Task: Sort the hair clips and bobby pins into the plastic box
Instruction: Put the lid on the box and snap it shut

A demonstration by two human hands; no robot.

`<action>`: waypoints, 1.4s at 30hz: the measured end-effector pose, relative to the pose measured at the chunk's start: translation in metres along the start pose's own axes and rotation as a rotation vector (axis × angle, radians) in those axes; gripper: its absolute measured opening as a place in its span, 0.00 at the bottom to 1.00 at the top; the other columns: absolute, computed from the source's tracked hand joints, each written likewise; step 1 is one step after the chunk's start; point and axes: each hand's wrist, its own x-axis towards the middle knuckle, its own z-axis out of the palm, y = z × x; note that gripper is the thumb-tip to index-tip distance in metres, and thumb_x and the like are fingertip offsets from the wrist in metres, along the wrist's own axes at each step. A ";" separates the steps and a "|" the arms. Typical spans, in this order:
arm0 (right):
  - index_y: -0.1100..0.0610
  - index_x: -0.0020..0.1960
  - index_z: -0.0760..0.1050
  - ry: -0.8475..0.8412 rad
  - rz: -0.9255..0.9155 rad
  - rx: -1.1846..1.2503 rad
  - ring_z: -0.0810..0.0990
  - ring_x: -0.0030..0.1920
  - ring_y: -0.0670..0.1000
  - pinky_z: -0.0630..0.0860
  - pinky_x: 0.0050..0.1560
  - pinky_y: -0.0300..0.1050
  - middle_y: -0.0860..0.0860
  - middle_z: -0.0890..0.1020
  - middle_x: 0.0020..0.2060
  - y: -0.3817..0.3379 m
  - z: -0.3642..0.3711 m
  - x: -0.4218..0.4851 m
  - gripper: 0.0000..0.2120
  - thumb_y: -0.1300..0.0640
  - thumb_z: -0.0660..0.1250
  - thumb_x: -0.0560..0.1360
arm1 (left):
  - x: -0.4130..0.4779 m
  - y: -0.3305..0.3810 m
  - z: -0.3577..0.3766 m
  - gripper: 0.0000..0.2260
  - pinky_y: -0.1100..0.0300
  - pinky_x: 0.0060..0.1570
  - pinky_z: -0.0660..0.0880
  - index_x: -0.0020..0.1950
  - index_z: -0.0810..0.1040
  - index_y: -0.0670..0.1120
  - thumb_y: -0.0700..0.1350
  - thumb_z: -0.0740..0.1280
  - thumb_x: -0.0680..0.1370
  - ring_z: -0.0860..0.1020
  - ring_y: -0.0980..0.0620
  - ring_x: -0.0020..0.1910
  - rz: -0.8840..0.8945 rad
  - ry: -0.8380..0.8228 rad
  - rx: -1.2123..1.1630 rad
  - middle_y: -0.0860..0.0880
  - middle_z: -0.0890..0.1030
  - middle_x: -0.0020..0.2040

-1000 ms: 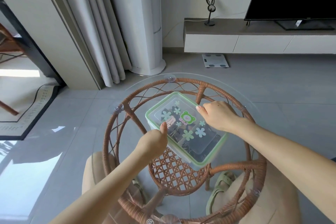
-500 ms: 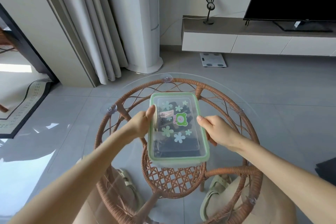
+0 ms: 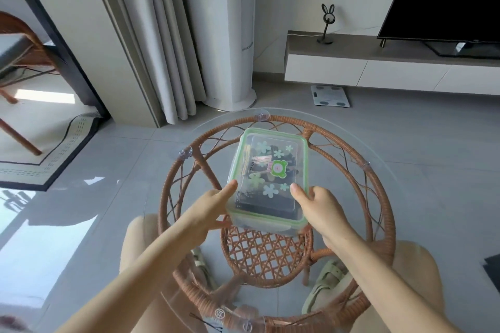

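Head view, one entry: closed box, held at its near end.

**Item.** Box, clear plastic. Its green-rimmed lid is seated and carries flower stickers and a frog sticker. Dark small items are seen through the lid and cannot be told apart.

**Location.** The box is placed between the hands and reaches away beyond them, over the middle of the glass worktop. Whether it rests on the glass or is slightly raised cannot be told.

**Hands.** They are held apart, one at each near corner. The left hand grips the left side, with the thumb laid on the lid edge. The right hand grips the right side, with the thumb likewise on top and the fingers curled round the wall.

**Orientation.** The lid faces up. The long axis runs away from the person. One short end is held between the hands and the other points beyond them, with only a slight lean off straight.

**Other.** A thin dark line, possibly a bobby pin, is noted on the glass behind the hands, close to the body.

**Step, as judged.** The closed box is being squared up or steadied. If loose pieces remain, the lid must be freed next. That calls for one hand to pin the body down while the other lifts an edge. Care is needed so that the contents are not jolted out.
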 end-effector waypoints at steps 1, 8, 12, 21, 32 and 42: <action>0.56 0.34 0.68 0.013 0.015 0.083 0.74 0.33 0.49 0.68 0.32 0.42 0.50 0.74 0.30 0.000 0.005 -0.001 0.19 0.44 0.61 0.76 | -0.005 -0.008 -0.003 0.16 0.51 0.56 0.77 0.49 0.80 0.47 0.56 0.59 0.78 0.79 0.49 0.53 0.010 0.011 -0.084 0.47 0.84 0.49; 0.56 0.30 0.64 -0.133 -0.060 0.208 0.69 0.33 0.50 0.66 0.39 0.47 0.50 0.68 0.28 -0.021 0.043 -0.029 0.20 0.46 0.63 0.74 | -0.048 -0.023 -0.060 0.24 0.56 0.49 0.71 0.49 0.78 0.43 0.62 0.67 0.66 0.75 0.49 0.41 -0.036 -0.001 -0.231 0.45 0.80 0.42; 0.71 0.45 0.74 -0.336 -0.239 0.185 0.79 0.46 0.65 0.75 0.48 0.53 0.67 0.81 0.43 -0.048 0.051 -0.035 0.23 0.47 0.65 0.74 | -0.080 -0.023 -0.103 0.28 0.47 0.61 0.73 0.52 0.82 0.43 0.65 0.67 0.66 0.80 0.44 0.53 0.043 0.122 -0.175 0.43 0.83 0.51; 0.56 0.56 0.76 -0.387 -0.392 0.044 0.82 0.45 0.50 0.79 0.43 0.41 0.52 0.83 0.50 -0.078 0.083 -0.020 0.16 0.46 0.63 0.76 | -0.130 -0.076 -0.157 0.36 0.61 0.29 0.80 0.45 0.81 0.46 0.67 0.76 0.45 0.85 0.50 0.32 0.161 0.543 -0.297 0.48 0.86 0.34; 0.61 0.63 0.73 0.189 -0.421 -0.702 0.73 0.62 0.63 0.72 0.58 0.55 0.61 0.78 0.61 0.005 0.049 0.065 0.20 0.50 0.61 0.77 | -0.097 -0.130 -0.223 0.22 0.52 0.44 0.80 0.52 0.78 0.41 0.55 0.74 0.67 0.81 0.39 0.53 0.147 0.954 -0.457 0.37 0.80 0.55; 0.59 0.62 0.74 0.206 -0.505 -0.814 0.73 0.64 0.60 0.69 0.64 0.55 0.58 0.77 0.63 0.031 0.022 0.085 0.30 0.41 0.49 0.73 | -0.026 -0.179 -0.172 0.22 0.52 0.39 0.82 0.64 0.71 0.42 0.44 0.72 0.72 0.79 0.41 0.52 -0.152 0.588 -0.640 0.39 0.69 0.61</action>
